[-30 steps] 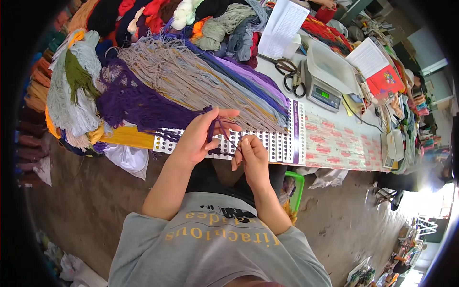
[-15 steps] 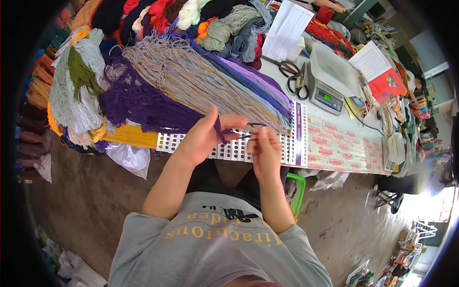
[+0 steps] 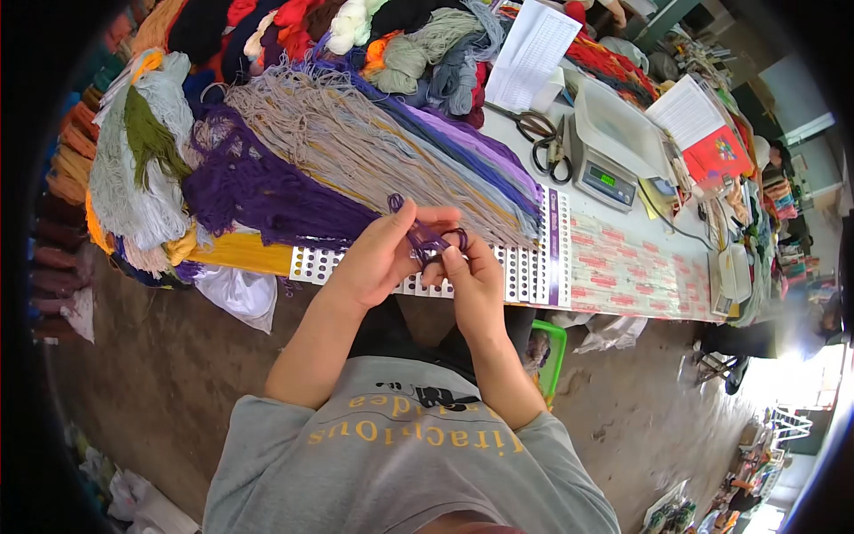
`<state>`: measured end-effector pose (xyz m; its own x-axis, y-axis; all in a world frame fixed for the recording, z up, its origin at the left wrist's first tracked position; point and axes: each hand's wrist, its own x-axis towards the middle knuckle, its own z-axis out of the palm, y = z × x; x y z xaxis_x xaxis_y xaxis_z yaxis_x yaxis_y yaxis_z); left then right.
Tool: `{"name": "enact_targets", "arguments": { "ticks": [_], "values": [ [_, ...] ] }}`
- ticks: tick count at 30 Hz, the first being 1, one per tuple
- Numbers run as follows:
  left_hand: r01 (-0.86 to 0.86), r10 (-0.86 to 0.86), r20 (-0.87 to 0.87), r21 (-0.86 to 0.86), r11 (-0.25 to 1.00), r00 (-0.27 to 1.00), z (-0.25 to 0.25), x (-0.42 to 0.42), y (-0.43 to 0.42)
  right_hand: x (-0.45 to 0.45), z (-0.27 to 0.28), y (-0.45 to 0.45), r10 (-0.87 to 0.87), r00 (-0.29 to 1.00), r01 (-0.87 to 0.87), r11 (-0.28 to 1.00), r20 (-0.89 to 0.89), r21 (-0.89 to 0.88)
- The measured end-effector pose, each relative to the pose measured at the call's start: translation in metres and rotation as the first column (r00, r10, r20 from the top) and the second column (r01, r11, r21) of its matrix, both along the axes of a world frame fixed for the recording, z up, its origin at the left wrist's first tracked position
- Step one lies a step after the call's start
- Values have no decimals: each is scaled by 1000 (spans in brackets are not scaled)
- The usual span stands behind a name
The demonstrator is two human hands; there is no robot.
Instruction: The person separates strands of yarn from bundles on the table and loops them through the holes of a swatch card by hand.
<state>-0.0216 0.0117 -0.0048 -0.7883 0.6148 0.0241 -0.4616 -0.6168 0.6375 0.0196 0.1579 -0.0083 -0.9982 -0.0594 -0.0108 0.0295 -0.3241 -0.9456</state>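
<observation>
My left hand holds strands of dark purple yarn, thumb raised and fingers curled toward the right. Close against it, my right hand pinches the same purple strands between thumb and fingers. A small dark loop shows by the right fingers; whether it is yarn or a tool I cannot make out. The big purple yarn bundle lies to the left, running up to my left hand. Under both hands are white cards with rows of holes. Long beige-grey yarn stretches behind them.
Black-handled scissors lie beside a digital scale carrying a clear tray. A printed sheet stands behind. Grey-white yarn hangs at left. A green basket sits below the table edge.
My right hand has moved slightly left and down, closer to my left hand. The purple strands now loop between the fingers of both hands, with one loop above the left thumb.
</observation>
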Motion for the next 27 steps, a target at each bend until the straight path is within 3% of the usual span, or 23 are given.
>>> {"name": "enact_targets", "arguments": {
  "ticks": [4, 12, 25, 27],
  "values": [
    [-156, 168, 103, -121, 980, 980, 11, 3, 5, 3, 3, 3, 38, 998, -29, 981, 45, -193],
    [-202, 223, 71, -228, 953, 972, 14, 1, -2, 0, -3, 8, 25, 999, -19, 989, 36, -145],
    [-228, 259, 112, -231, 946, 959, 23, 0, 1, 1, -2, 12, -17, 999, 20, 996, 37, -86],
    [-188, 230, 174, -229, 955, 958, 25, -1, -1, 1, 3, 13, 91, 987, -89, 996, 131, -24]
  ]
}}
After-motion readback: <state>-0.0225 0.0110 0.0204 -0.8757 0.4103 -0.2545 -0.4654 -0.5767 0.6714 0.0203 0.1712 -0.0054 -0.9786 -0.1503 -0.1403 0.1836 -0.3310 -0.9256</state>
